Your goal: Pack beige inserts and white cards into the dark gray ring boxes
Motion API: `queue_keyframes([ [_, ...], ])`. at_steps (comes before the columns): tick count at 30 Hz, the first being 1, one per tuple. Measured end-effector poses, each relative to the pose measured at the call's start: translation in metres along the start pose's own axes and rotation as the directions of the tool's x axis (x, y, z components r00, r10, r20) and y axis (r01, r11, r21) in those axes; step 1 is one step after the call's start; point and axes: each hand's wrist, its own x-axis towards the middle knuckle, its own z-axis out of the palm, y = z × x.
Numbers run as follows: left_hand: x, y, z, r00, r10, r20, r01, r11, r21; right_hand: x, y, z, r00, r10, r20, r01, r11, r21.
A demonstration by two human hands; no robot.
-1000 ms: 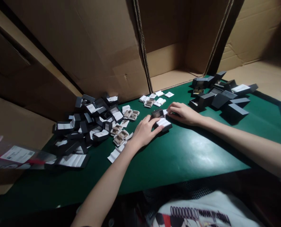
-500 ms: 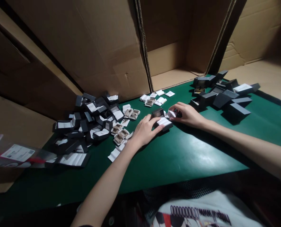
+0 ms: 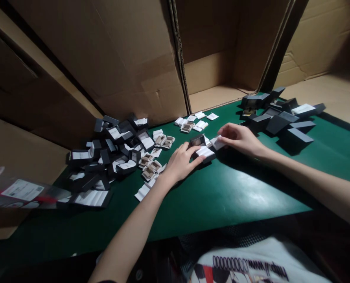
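Note:
My left hand (image 3: 182, 163) grips a small open black box (image 3: 209, 158) on the green table, thumb along its near side. White padded lining shows in the box, and its lid stands up at the back. Between the thumb and fingers of my right hand (image 3: 240, 137) is a small white insert (image 3: 217, 142), held just right of the box. Loose white and beige inserts (image 3: 151, 169) lie to the left of my left hand. More white inserts (image 3: 199, 125) rest beyond the box.
Black boxes with white linings (image 3: 116, 149) are heaped at the left. Another group of black boxes (image 3: 278, 118) sits at the back right. Cardboard cartons (image 3: 128, 59) wall the far side of the green table (image 3: 251, 196). A clear plastic bag with a label (image 3: 23, 190) is at far left.
My right hand has shifted slightly right and turned, and the white insert in its fingers now lies flatter. My left hand stays on the box.

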Motion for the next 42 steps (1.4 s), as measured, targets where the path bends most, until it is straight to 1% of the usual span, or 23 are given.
queue_keyframes([
  [3, 0.0, 0.0, 0.0, 1.0, -0.005, 0.011, 0.005, 1.0, -0.02, -0.001, -0.006, 0.0, 0.996, 0.047, -0.074, -0.032, 0.981, 0.192],
  [4, -0.001, 0.0, 0.001, 1.0, -0.008, 0.008, 0.009, 0.999, -0.036, -0.002, -0.009, 0.001, 0.995, 0.051, -0.087, -0.03, 0.973, 0.23],
  [6, -0.001, 0.0, 0.001, 1.0, -0.01, -0.009, 0.009, 0.996, -0.09, -0.004, -0.016, 0.003, 0.993, 0.041, -0.107, -0.013, 0.967, 0.253],
  [10, -0.001, 0.002, 0.003, 0.998, 0.013, -0.054, -0.024, 0.975, -0.219, -0.007, -0.024, 0.01, 0.99, -0.007, -0.143, 0.038, 0.975, 0.219],
  [13, 0.001, 0.003, 0.004, 0.997, 0.025, -0.07, -0.043, 0.965, -0.26, -0.01, -0.023, 0.015, 0.987, -0.06, -0.152, 0.089, 0.977, 0.193],
  [16, 0.002, 0.003, 0.006, 0.998, 0.001, -0.068, -0.022, 0.952, -0.304, -0.012, -0.021, 0.019, 0.984, -0.106, -0.142, 0.125, 0.984, 0.129],
  [19, 0.003, 0.002, 0.009, 0.998, -0.041, -0.053, 0.018, 0.928, -0.373, -0.013, -0.02, 0.021, 0.978, -0.174, -0.118, 0.179, 0.984, 0.028],
  [23, 0.002, 0.003, 0.008, 0.998, -0.047, -0.045, 0.027, 0.928, -0.373, -0.014, -0.021, 0.022, 0.942, -0.315, -0.121, 0.311, 0.949, -0.051],
  [25, 0.002, 0.005, 0.007, 0.999, -0.036, -0.031, 0.022, 0.926, -0.378, -0.014, -0.021, 0.023, 0.926, -0.352, -0.137, 0.345, 0.936, -0.071],
  [28, 0.001, 0.005, 0.007, 0.999, -0.033, -0.006, 0.028, 0.918, -0.397, -0.014, -0.022, 0.025, 0.927, -0.348, -0.139, 0.341, 0.937, -0.068],
  [33, 0.002, 0.007, 0.006, 0.999, -0.05, 0.006, 0.048, 0.913, -0.405, -0.014, -0.02, 0.028, 0.941, -0.326, -0.093, 0.326, 0.945, -0.019],
  [38, 0.001, 0.011, 0.002, 0.997, -0.057, 0.045, 0.07, 0.917, -0.393, -0.014, -0.015, 0.03, 0.964, -0.251, -0.089, 0.25, 0.968, -0.022],
  [40, 0.001, 0.011, 0.003, 0.997, -0.063, 0.04, 0.074, 0.919, -0.387, -0.013, -0.013, 0.029, 0.976, -0.214, -0.045, 0.211, 0.976, -0.049],
  [42, 0.001, 0.01, 0.006, 0.997, -0.075, 0.016, 0.075, 0.919, -0.388, -0.012, -0.013, 0.029, 0.982, -0.186, 0.025, 0.188, 0.979, -0.075],
])
